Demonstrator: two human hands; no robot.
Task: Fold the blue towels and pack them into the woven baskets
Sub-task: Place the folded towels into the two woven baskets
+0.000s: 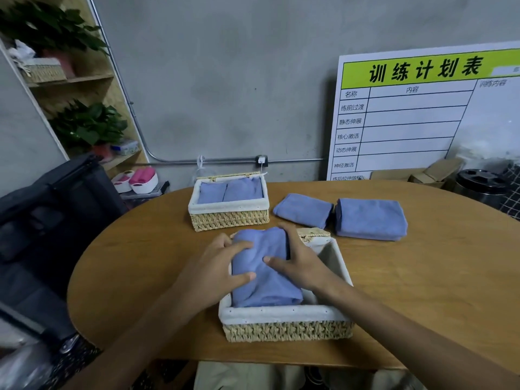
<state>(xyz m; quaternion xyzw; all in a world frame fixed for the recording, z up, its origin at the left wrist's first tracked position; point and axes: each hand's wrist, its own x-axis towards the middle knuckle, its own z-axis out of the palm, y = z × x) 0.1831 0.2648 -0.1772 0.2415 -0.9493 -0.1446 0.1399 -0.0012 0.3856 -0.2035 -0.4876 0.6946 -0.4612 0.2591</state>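
A folded blue towel [263, 282] lies in the left half of the near woven basket [284, 329], which has a white cloth lining. My left hand [216, 266] grips the towel's left side, thumb on top. My right hand [298, 258] grips its right side, thumb on top and fingers curled over the far edge. The basket's right half shows bare lining. A far woven basket [229, 218] holds two folded blue towels [229, 190]. Two more folded blue towels [304, 209] [371, 219] lie on the table to its right.
The round wooden table [422, 291] carries everything. A white board with green header [422, 114] leans on the wall at back right. A dark bag [50, 209] sits to the left, beside a shelf with plants [87, 125]. A black bin [478, 184] stands behind the table.
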